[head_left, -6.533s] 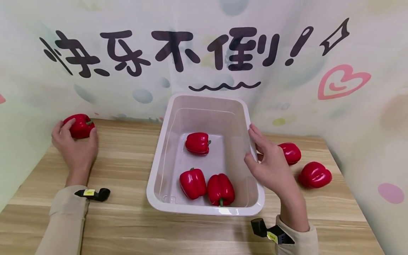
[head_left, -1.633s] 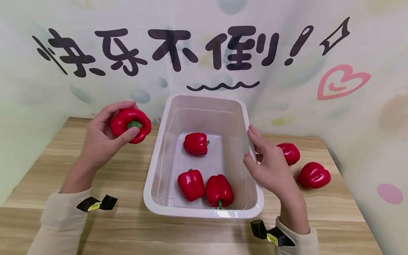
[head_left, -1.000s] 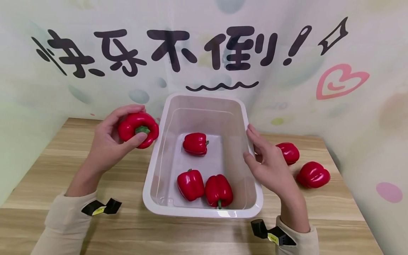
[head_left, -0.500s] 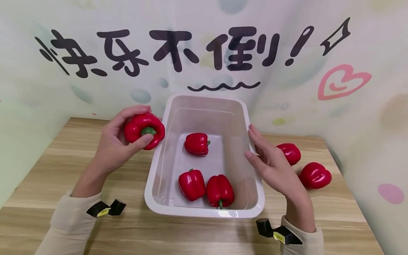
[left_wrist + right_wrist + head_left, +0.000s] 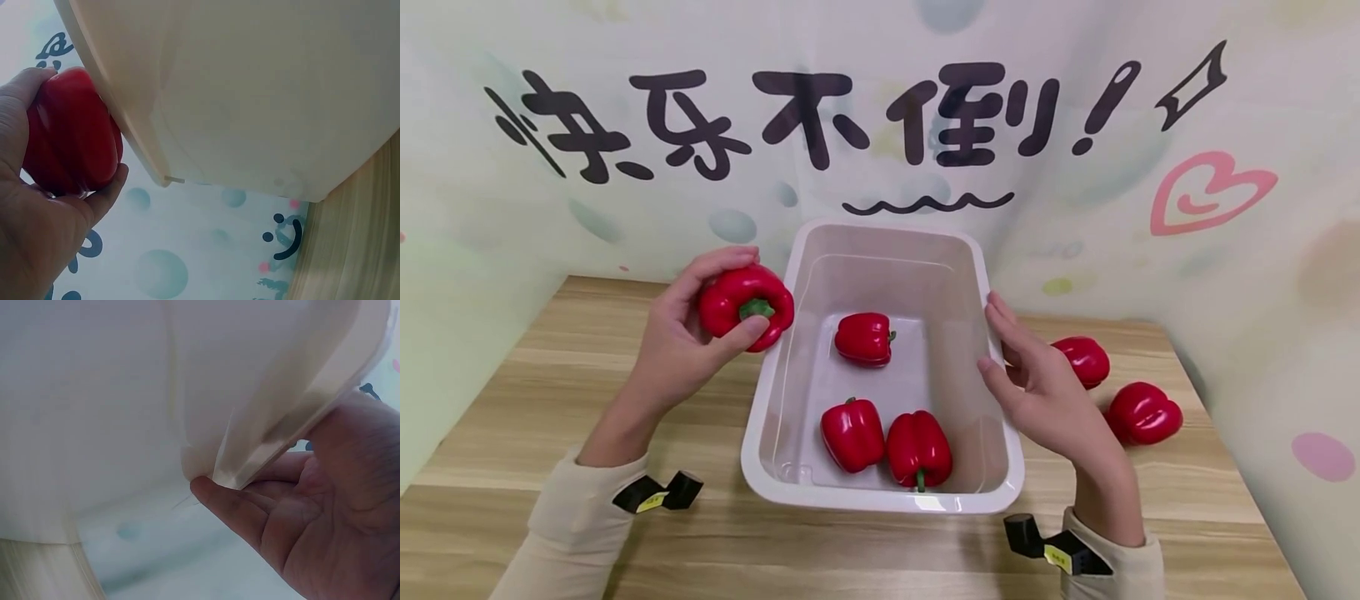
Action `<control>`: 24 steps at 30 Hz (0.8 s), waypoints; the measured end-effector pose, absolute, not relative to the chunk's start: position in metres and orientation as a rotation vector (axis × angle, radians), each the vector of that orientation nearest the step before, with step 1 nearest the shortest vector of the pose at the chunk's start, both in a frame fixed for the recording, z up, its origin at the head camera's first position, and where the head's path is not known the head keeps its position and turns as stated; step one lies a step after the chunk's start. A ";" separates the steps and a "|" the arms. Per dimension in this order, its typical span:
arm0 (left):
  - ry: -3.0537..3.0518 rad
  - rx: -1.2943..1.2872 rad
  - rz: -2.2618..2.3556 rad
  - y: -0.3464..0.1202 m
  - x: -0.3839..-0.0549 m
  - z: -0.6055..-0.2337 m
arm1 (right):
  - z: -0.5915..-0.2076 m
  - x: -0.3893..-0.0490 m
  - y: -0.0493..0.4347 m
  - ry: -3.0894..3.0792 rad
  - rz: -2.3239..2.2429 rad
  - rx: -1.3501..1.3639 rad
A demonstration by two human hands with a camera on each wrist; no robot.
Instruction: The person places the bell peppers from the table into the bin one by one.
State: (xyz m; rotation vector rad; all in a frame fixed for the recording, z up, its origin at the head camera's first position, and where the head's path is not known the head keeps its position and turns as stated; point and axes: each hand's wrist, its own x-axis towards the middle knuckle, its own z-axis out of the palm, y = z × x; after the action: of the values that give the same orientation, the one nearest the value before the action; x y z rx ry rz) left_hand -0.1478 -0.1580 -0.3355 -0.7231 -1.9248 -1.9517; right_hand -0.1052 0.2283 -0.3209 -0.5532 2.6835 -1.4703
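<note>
My left hand (image 5: 688, 333) holds a red bell pepper (image 5: 737, 300), its thumb by the green stem and the fingers around the far side. The pepper overlaps the left rim of a white plastic bin (image 5: 775, 350); in the left wrist view the held bell pepper (image 5: 72, 131) is right beside the outer rim. My right hand (image 5: 1052, 392) grips the bin's right rim; in the right wrist view its fingers (image 5: 231, 509) reach under the lip against the outer wall. Inside the bin lie three bell peppers: one farther back (image 5: 862, 338), two near the front (image 5: 853, 435) (image 5: 919, 448).
Two more bell peppers (image 5: 1081, 360) (image 5: 1142, 412) lie on the wooden table (image 5: 700, 533) right of the bin, partly behind the right hand. A printed cloth backdrop (image 5: 1060, 242) hangs behind the table and along its sides.
My left hand has lifted the bell pepper from the far left of the table and carried it right to the bin's left rim, moving only slightly lately. The right hand stays at the rim.
</note>
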 end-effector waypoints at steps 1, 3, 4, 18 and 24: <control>-1.923 -0.725 -1.955 -0.158 -0.148 -0.336 | -0.321 -0.106 0.229 2.671 -1.484 -0.565; -1.919 -0.729 -1.968 -0.158 -0.148 -0.336 | -0.322 -0.106 0.230 2.637 -1.518 -0.601; -1.919 -0.730 -1.973 -0.157 -0.148 -0.336 | -0.323 -0.106 0.231 2.620 -1.533 -0.611; -1.932 -0.750 -1.991 -0.155 -0.149 -0.332 | -0.324 -0.107 0.232 2.622 -1.541 -0.628; -1.935 -0.779 -1.968 -0.153 -0.150 -0.331 | -0.324 -0.108 0.231 2.669 -1.540 -0.594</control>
State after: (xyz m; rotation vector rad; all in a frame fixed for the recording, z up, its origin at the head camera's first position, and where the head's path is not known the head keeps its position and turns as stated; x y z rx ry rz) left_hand -0.1497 -0.1527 -0.3306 -0.7790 -1.9347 -1.9683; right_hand -0.1080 0.2314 -0.3244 -0.5938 2.6686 -1.5401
